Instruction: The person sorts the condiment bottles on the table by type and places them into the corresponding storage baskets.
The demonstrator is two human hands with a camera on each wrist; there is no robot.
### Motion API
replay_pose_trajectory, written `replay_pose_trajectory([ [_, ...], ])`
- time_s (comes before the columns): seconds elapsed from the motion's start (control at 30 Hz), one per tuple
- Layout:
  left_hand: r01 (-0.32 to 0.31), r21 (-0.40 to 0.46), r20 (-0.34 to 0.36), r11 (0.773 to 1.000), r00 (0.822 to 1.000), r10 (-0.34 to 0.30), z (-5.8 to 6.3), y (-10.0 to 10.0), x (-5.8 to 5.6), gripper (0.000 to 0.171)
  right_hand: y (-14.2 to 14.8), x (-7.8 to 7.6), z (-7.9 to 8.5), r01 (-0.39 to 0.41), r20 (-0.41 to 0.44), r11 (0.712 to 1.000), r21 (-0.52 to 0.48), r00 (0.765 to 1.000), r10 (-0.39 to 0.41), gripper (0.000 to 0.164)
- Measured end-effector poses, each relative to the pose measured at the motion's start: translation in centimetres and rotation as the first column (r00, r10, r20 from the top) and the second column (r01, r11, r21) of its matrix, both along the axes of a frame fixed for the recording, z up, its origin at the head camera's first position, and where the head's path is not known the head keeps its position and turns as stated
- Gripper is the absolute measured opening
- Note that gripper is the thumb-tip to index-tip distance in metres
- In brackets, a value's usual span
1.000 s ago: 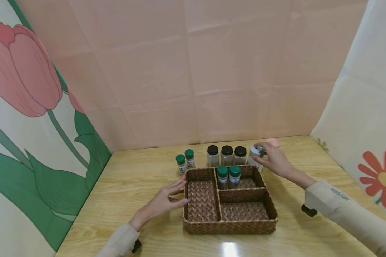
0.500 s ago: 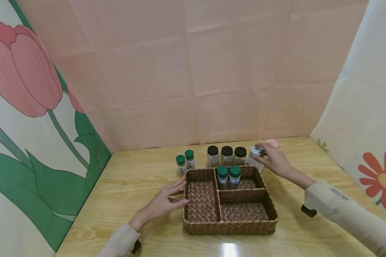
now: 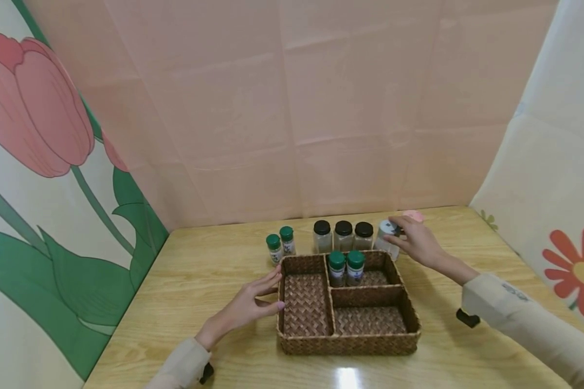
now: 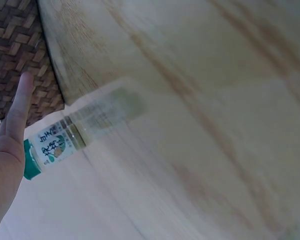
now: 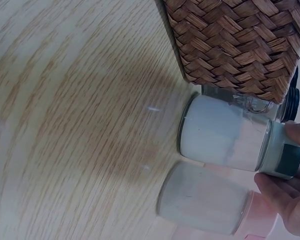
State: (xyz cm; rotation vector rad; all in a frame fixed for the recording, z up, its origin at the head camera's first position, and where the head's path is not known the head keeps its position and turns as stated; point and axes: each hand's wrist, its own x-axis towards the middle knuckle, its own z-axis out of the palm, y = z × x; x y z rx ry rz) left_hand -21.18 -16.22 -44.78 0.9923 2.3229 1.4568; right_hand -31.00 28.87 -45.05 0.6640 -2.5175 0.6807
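Observation:
My right hand (image 3: 418, 243) pinches the pale lid of a glass seasoning jar (image 5: 215, 130) by thumb and fingers. White powder fills part of this jar, which stands upright on the table behind the basket's right corner. With fingers extended, my left hand (image 3: 245, 302) rests against the left wall of a brown woven basket (image 3: 350, 344) split into three compartments. Two green-capped spice bottles, one (image 3: 337, 273) left of the other (image 3: 355, 272), stand in its back right compartment. The left wrist view shows one finger (image 4: 21, 102) along the weave, near a labelled green-capped bottle (image 4: 55, 145).
Behind the basket stand three black-lidded jars (image 3: 343, 237) in a row. Two more green-capped bottles (image 3: 274, 251) are at its back left corner. A pink-lidded jar (image 5: 205, 200) stands beside the held one. A pink sheet (image 3: 292, 119) hangs at the table's back edge.
The right hand's fingers have shifted slightly on the pale lid. The left hand, basket and other bottles have stayed where they were.

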Motion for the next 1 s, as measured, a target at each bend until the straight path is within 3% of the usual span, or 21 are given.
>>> replay_pose_trajectory([
  [0.17, 0.005, 0.006, 0.011, 1.0, 1.0, -0.005, -0.1, 0.0, -0.1, 0.067, 0.1, 0.2, 0.4, -0.016, -0.005, 1.0, -0.018, 1.0, 0.016, 0.049],
  [0.37, -0.001, -0.002, 0.001, 1.0, 1.0, 0.001, -0.1, 0.0, -0.1, 0.068, 0.2, 0.0, 1.5, -0.037, -0.076, 0.998, -0.05, 0.997, 0.033, 0.044],
  [0.6, -0.004, -0.021, -0.024, 1.0, 1.0, 0.003, -3.2, -0.7, -1.7, 0.072, 0.7, 0.5, 2.7, -0.05, -0.067, 0.996, -0.08, 0.997, 0.045, 0.045],
  [1.0, -0.009, -0.026, -0.019, 1.0, 1.0, 0.008, -3.1, -0.7, -1.7, 0.073, 1.0, 0.9, 4.5, 0.013, -0.071, 0.994, -0.107, 0.997, -0.021, 0.048],
])
